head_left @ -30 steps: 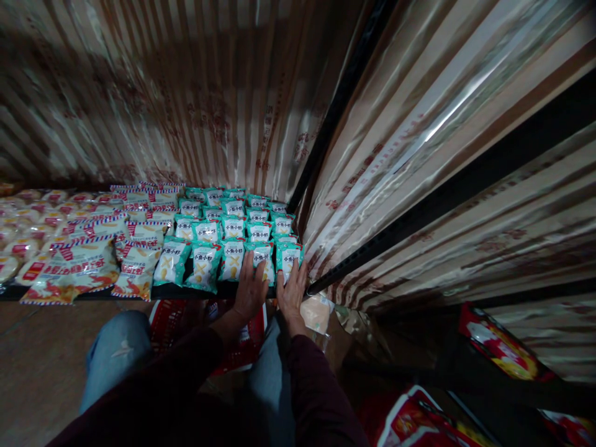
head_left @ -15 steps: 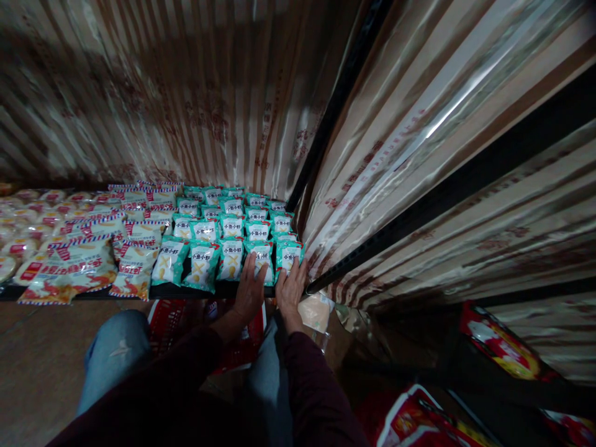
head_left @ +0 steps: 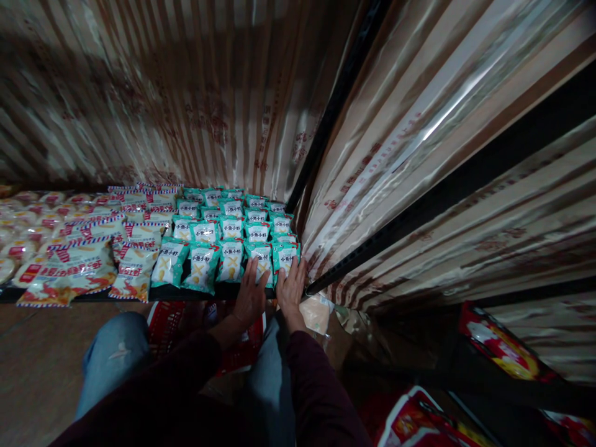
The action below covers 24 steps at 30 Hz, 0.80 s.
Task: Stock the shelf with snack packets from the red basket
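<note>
Rows of green-and-white snack packets (head_left: pixel 231 227) fill the right end of a low dark shelf (head_left: pixel 195 292). My left hand (head_left: pixel 250 293) lies flat with its fingers spread on a front-row green packet (head_left: pixel 262 256). Right beside it, my right hand (head_left: pixel 292 288) rests flat on the rightmost front packet (head_left: pixel 285 256) at the shelf's corner. Neither hand grips anything. Dark red sleeves cover both my forearms.
Red-and-white snack bags (head_left: pixel 69 268) cover the shelf's left part. A red basket (head_left: pixel 177 320) sits under the shelf by my jeans-clad knee (head_left: pixel 114 351). Striped plastic curtains (head_left: pixel 419 161) hang behind and to the right, with a black bar (head_left: pixel 372 245). Red bags (head_left: pixel 498 347) lie lower right.
Both hands stay pressed on the front green packets; they have shifted only slightly, and the front row looks nudged a little to the left.
</note>
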Each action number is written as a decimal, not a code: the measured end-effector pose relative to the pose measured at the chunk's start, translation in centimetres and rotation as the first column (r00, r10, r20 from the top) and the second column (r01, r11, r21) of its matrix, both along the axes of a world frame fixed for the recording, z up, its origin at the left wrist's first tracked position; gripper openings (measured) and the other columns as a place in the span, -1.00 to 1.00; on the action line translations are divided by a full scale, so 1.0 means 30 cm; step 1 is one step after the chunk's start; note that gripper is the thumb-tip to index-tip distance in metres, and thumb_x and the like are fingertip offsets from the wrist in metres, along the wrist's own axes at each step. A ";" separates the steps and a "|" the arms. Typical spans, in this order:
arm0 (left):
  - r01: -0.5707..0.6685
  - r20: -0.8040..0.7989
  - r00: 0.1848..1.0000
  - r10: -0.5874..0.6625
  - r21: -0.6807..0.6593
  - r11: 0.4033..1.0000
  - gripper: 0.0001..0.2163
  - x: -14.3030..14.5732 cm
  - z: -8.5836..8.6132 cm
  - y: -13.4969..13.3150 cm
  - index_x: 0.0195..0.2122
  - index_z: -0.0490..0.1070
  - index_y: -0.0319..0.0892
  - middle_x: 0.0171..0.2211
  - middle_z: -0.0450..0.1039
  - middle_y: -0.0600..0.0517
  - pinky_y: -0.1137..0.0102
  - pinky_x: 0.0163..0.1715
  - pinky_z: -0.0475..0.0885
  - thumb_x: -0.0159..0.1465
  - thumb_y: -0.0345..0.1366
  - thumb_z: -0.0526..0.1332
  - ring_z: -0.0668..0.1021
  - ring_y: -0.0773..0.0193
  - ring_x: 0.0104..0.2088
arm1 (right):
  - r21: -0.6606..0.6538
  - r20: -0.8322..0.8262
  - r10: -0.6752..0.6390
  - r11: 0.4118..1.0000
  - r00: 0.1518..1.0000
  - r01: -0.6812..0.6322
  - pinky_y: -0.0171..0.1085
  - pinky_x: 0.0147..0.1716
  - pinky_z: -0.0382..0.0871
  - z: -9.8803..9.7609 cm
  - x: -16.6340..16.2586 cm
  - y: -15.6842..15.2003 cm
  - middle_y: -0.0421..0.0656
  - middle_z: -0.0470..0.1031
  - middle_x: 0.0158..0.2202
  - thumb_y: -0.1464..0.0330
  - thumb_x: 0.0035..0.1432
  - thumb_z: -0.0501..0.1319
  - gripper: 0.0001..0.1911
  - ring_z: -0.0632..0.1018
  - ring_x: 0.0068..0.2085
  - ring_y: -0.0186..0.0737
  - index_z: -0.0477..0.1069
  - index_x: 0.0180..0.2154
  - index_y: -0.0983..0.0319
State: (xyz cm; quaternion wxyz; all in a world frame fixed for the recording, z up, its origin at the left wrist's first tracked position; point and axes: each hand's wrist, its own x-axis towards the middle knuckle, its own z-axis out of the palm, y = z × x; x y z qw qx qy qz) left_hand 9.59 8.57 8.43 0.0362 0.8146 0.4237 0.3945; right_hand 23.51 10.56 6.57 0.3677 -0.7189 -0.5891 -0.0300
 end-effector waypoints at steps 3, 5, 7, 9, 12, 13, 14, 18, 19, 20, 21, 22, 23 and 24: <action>0.002 -0.001 1.000 -0.002 -0.004 1.000 -0.45 0.001 -0.005 0.001 0.16 0.14 -0.25 0.38 -0.44 -0.24 -0.15 0.18 0.15 0.11 -0.65 0.00 -0.22 -0.16 0.36 | 0.005 -0.014 -0.008 1.000 1.000 0.009 0.16 0.22 0.03 0.001 -0.001 0.013 0.21 -0.12 0.35 0.21 0.34 -0.16 -0.39 -0.06 0.36 0.05 -0.09 0.31 0.40; -0.008 -0.007 1.000 0.008 -0.010 1.000 -0.47 0.001 -0.007 0.000 0.14 0.18 -0.27 0.38 -0.42 -0.25 -0.13 0.19 0.14 0.12 -0.65 0.02 -0.21 -0.16 0.36 | 0.017 -0.024 -0.022 1.000 0.999 0.023 0.17 0.22 0.04 0.001 -0.004 0.021 0.21 -0.10 0.34 0.23 0.34 -0.18 -0.40 -0.05 0.36 0.06 -0.08 0.31 0.40; -0.013 -0.013 1.000 0.013 -0.015 1.000 -0.49 0.001 -0.009 -0.001 0.12 0.21 -0.29 0.38 -0.42 -0.25 -0.12 0.20 0.12 0.12 -0.65 0.03 -0.21 -0.16 0.36 | 0.021 -0.022 -0.029 0.999 0.999 0.029 0.17 0.22 0.04 0.001 -0.007 0.027 0.21 -0.07 0.34 0.24 0.35 -0.19 -0.41 -0.03 0.35 0.06 -0.06 0.30 0.41; -0.006 -0.016 1.000 0.006 -0.011 1.000 -0.50 -0.001 -0.011 -0.002 0.12 0.20 -0.29 0.38 -0.45 -0.24 -0.13 0.20 0.12 0.12 -0.64 0.04 -0.22 -0.16 0.35 | 0.019 -0.016 -0.031 0.999 0.999 0.031 0.17 0.22 0.04 0.002 -0.009 0.027 0.21 -0.06 0.33 0.24 0.35 -0.19 -0.41 -0.03 0.35 0.06 -0.05 0.30 0.41; 0.006 -0.008 1.000 -0.006 0.006 1.000 -0.49 -0.005 -0.014 -0.003 0.13 0.17 -0.28 0.38 -0.50 -0.23 -0.14 0.19 0.13 0.13 -0.65 0.02 -0.23 -0.15 0.36 | 0.036 -0.014 -0.026 0.999 1.000 0.027 0.18 0.22 0.03 0.004 -0.008 0.020 0.21 -0.09 0.34 0.23 0.35 -0.19 -0.41 -0.05 0.36 0.05 -0.07 0.30 0.41; 0.006 -0.004 1.000 -0.006 0.008 1.000 -0.49 -0.006 -0.014 -0.004 0.14 0.16 -0.27 0.38 -0.51 -0.22 -0.14 0.19 0.12 0.13 -0.64 0.01 -0.23 -0.15 0.36 | 0.046 -0.016 -0.023 0.999 1.000 0.024 0.18 0.22 0.03 0.004 -0.007 0.017 0.21 -0.10 0.34 0.22 0.35 -0.19 -0.40 -0.06 0.36 0.05 -0.08 0.30 0.41; 0.007 -0.003 1.000 -0.007 0.005 1.000 -0.49 -0.007 -0.013 -0.004 0.14 0.16 -0.27 0.38 -0.51 -0.21 -0.14 0.19 0.12 0.14 -0.64 0.01 -0.23 -0.14 0.36 | 0.056 -0.017 -0.017 0.998 1.000 0.018 0.18 0.22 0.03 0.004 -0.007 0.012 0.21 -0.11 0.35 0.22 0.35 -0.19 -0.39 -0.07 0.36 0.05 -0.10 0.31 0.40; 0.008 -0.010 1.000 -0.008 -0.013 1.000 -0.48 -0.010 -0.007 -0.008 0.17 0.13 -0.26 0.38 -0.48 -0.23 -0.14 0.20 0.12 0.16 -0.61 0.00 -0.22 -0.14 0.36 | 0.056 0.005 0.010 0.998 1.000 -0.011 0.22 0.21 0.02 0.003 -0.009 -0.002 0.19 -0.15 0.36 0.16 0.34 -0.14 -0.36 -0.08 0.37 0.07 -0.12 0.32 0.35; 0.005 -0.013 1.000 -0.006 -0.016 1.000 -0.47 -0.010 -0.005 -0.009 0.18 0.13 -0.25 0.38 -0.47 -0.23 -0.14 0.19 0.12 0.16 -0.61 0.00 -0.21 -0.14 0.36 | 0.049 0.012 0.009 0.999 1.000 -0.009 0.23 0.21 0.02 0.002 -0.011 -0.004 0.18 -0.16 0.36 0.16 0.34 -0.13 -0.36 -0.08 0.37 0.08 -0.12 0.32 0.33; 0.004 -0.016 1.000 -0.004 -0.019 1.000 -0.46 -0.011 -0.003 -0.010 0.19 0.12 -0.25 0.38 -0.47 -0.23 -0.15 0.19 0.12 0.15 -0.61 0.00 -0.21 -0.14 0.36 | 0.042 0.017 0.003 0.999 1.000 -0.004 0.24 0.20 0.02 0.002 -0.014 -0.006 0.18 -0.16 0.37 0.15 0.33 -0.13 -0.36 -0.08 0.36 0.09 -0.12 0.32 0.32; 0.003 -0.018 1.000 -0.004 -0.021 1.000 -0.45 -0.012 -0.001 -0.011 0.20 0.11 -0.24 0.38 -0.47 -0.24 -0.15 0.19 0.12 0.15 -0.62 0.00 -0.21 -0.15 0.36 | 0.036 0.021 -0.005 0.999 1.000 0.004 0.24 0.20 0.02 0.002 -0.016 -0.009 0.17 -0.17 0.37 0.16 0.34 -0.13 -0.37 -0.08 0.36 0.09 -0.12 0.33 0.32; 0.004 -0.019 1.000 -0.005 -0.022 1.000 -0.44 -0.012 0.000 -0.011 0.20 0.10 -0.24 0.38 -0.48 -0.23 -0.15 0.19 0.12 0.14 -0.62 0.00 -0.21 -0.15 0.36 | 0.033 0.024 -0.014 0.999 1.000 0.013 0.24 0.19 0.03 0.002 -0.019 -0.011 0.18 -0.17 0.37 0.16 0.34 -0.14 -0.37 -0.08 0.36 0.09 -0.11 0.33 0.32; 0.006 -0.017 1.000 -0.006 -0.021 1.000 -0.43 -0.013 0.001 -0.012 0.21 0.09 -0.24 0.38 -0.49 -0.23 -0.15 0.20 0.12 0.14 -0.62 0.00 -0.22 -0.15 0.36 | 0.032 0.027 -0.020 0.999 0.999 0.019 0.24 0.19 0.03 0.003 -0.022 -0.015 0.18 -0.16 0.37 0.17 0.34 -0.14 -0.37 -0.08 0.36 0.09 -0.12 0.33 0.32; 0.006 -0.013 1.000 -0.006 -0.021 1.000 -0.42 -0.013 0.002 -0.012 0.21 0.09 -0.24 0.38 -0.50 -0.23 -0.15 0.20 0.11 0.13 -0.63 0.01 -0.22 -0.15 0.36 | 0.035 0.031 -0.022 0.999 0.999 0.021 0.24 0.19 0.02 0.005 -0.024 -0.019 0.18 -0.17 0.37 0.17 0.34 -0.14 -0.37 -0.08 0.36 0.09 -0.11 0.33 0.31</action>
